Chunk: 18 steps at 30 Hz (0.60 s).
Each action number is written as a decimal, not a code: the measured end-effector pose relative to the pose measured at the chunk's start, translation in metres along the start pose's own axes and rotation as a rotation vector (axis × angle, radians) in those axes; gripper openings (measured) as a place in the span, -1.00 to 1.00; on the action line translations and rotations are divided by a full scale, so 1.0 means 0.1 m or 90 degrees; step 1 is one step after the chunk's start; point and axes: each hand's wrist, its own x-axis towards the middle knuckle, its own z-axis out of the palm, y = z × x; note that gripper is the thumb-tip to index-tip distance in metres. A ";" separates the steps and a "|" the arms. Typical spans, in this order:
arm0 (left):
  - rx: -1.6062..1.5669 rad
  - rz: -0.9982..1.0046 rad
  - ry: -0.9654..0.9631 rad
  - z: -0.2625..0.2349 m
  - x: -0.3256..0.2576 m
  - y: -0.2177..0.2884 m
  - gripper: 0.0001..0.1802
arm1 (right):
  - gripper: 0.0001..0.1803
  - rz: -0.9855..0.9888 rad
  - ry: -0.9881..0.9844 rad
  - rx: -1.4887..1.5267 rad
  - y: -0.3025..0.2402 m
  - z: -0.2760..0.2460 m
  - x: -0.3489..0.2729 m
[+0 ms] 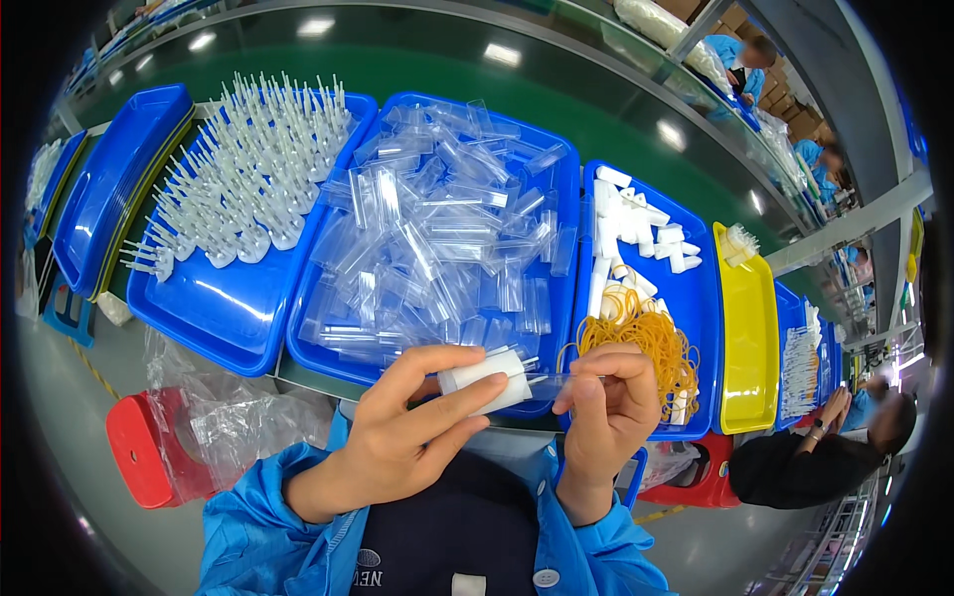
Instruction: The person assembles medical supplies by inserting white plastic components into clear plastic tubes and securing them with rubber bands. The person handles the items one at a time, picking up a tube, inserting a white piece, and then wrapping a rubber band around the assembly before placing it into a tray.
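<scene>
Glossy blue plastic trays (238, 318); clear plastic sleeves (437, 238); matt orange rubber bands (646, 343).

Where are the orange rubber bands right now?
In the head view, the rubber bands lie heaped at the near end of the blue tray on the right, below the white caps and just above the right hand.

Factory line: a long green conveyor belt (417, 70) with ceiling lights reflected on its surface, a metal frame (845, 223) running along the right, a grey floor (119, 536) marked with a yellow stripe, and a red stool (144, 447).
</scene>
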 end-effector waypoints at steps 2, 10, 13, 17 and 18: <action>0.008 0.003 -0.008 0.00 -0.01 -0.01 -0.56 | -0.88 0.017 -0.020 -0.016 -0.01 -0.02 0.01; 0.012 -0.008 -0.001 -0.01 -0.01 -0.03 -0.54 | -0.84 0.019 0.012 -0.035 -0.02 0.01 0.00; 0.038 0.048 0.028 0.01 -0.01 -0.08 -0.53 | -0.82 -0.069 -0.028 -0.141 0.01 -0.01 0.00; 0.027 0.040 0.029 0.02 -0.02 -0.07 -0.53 | -0.81 0.027 -0.013 -0.063 0.00 0.02 0.02; 0.027 0.029 0.015 0.00 -0.02 -0.06 -0.53 | -0.80 0.083 -0.008 -0.010 -0.02 0.02 0.02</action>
